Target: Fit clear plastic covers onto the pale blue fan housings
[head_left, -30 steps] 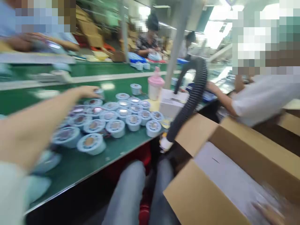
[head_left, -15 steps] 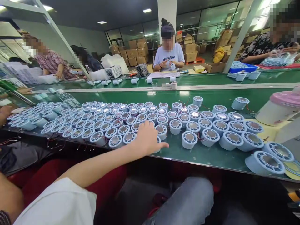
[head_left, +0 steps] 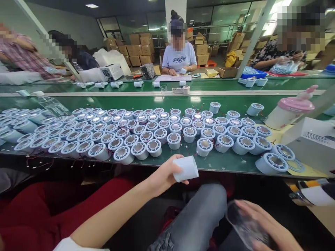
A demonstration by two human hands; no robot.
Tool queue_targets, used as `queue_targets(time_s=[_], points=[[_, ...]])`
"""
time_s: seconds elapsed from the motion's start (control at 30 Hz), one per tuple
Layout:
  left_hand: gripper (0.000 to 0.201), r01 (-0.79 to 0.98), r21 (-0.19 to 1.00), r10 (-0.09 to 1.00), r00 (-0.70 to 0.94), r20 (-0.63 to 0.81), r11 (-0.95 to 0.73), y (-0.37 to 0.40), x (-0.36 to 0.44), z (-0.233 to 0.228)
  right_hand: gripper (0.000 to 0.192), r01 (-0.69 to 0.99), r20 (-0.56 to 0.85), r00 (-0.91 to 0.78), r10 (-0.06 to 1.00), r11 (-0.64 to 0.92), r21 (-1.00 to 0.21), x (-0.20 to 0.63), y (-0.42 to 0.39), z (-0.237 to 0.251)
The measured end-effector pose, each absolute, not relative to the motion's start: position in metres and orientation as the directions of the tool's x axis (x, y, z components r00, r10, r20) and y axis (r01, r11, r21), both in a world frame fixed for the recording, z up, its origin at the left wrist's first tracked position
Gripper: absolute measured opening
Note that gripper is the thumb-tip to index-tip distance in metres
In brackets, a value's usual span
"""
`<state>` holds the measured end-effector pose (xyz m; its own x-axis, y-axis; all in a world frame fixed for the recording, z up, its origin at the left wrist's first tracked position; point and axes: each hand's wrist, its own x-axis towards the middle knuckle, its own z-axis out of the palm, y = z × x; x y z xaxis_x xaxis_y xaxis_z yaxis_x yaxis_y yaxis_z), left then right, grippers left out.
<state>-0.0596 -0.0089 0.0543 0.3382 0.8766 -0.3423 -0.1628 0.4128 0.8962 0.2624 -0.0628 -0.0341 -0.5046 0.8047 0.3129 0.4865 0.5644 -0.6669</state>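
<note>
My left hand (head_left: 163,174) grips one pale blue round part (head_left: 186,168), lifted off the green table (head_left: 225,164) and held just below its front edge. Several more of these round parts (head_left: 154,147), with metal discs on top and thin wires, stand in rows across the table. My right hand (head_left: 264,225) is low at the right over my lap, its fingers around a clear plastic bag (head_left: 242,223) that looks blurred.
A pink-lidded white bottle (head_left: 289,111) and a white box (head_left: 310,143) stand at the right. Other people sit across a second green belt (head_left: 131,87) with more parts. A person in red (head_left: 39,209) sits to my left. Cardboard boxes are stacked at the back.
My left hand took one round part from the front row and drew it back off the table. My right hand came into view holding the clear bag. The view steadied.
</note>
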Motion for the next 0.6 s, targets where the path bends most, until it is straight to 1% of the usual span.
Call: queue_targets(time_s=[0.03,0.07,0.1,0.17,0.27,0.33,0.4,0.43,0.47,0.53,0.6], points=[[0.038,-0.228,0.846,0.845,0.377,-0.379,0.482,-0.009,-0.054,0.043,0.046,0.525,0.317,-0.530,0.787,0.597,-0.606,0.252,-0.063,-0.030],[0.036,-0.239,0.811,0.810,0.419,-0.411,0.535,-0.009,-0.048,0.033,0.050,0.570,0.320,-0.546,0.774,0.623,-0.535,0.241,-0.063,-0.025],[0.037,-0.214,0.793,0.774,0.463,-0.432,0.571,-0.009,-0.042,0.024,0.052,0.609,0.329,-0.553,0.766,0.640,-0.468,0.230,-0.062,-0.019],[0.040,-0.126,0.797,0.713,0.545,-0.442,0.591,-0.009,-0.033,0.014,0.050,0.667,0.366,-0.536,0.761,0.647,-0.369,0.210,-0.059,-0.007],[0.034,-0.009,0.820,0.623,0.654,-0.428,0.572,-0.010,-0.026,0.014,0.046,0.734,0.409,-0.507,0.759,0.629,-0.256,0.194,-0.054,0.007],[0.028,0.096,0.867,0.578,0.709,-0.405,0.489,-0.011,-0.026,0.018,0.043,0.765,0.390,-0.500,0.773,0.605,-0.220,0.193,-0.053,0.011],[0.027,0.157,0.905,0.577,0.725,-0.377,0.395,-0.010,-0.027,0.020,0.040,0.778,0.365,-0.486,0.794,0.583,-0.233,0.196,-0.055,0.012],[0.030,0.156,0.912,0.590,0.719,-0.368,0.378,-0.010,-0.028,0.020,0.039,0.779,0.365,-0.481,0.797,0.579,-0.239,0.197,-0.057,0.012],[0.036,0.143,0.909,0.601,0.708,-0.370,0.391,-0.010,-0.028,0.019,0.038,0.777,0.373,-0.485,0.791,0.586,-0.232,0.199,-0.058,0.012],[0.045,0.137,0.883,0.606,0.680,-0.413,0.448,-0.010,-0.026,0.015,0.041,0.763,0.394,-0.523,0.755,0.621,-0.177,0.201,-0.061,0.011],[0.038,0.193,0.861,0.581,0.666,-0.468,0.471,-0.012,-0.022,0.012,0.044,0.745,0.376,-0.580,0.723,0.657,-0.113,0.200,-0.060,0.010]])
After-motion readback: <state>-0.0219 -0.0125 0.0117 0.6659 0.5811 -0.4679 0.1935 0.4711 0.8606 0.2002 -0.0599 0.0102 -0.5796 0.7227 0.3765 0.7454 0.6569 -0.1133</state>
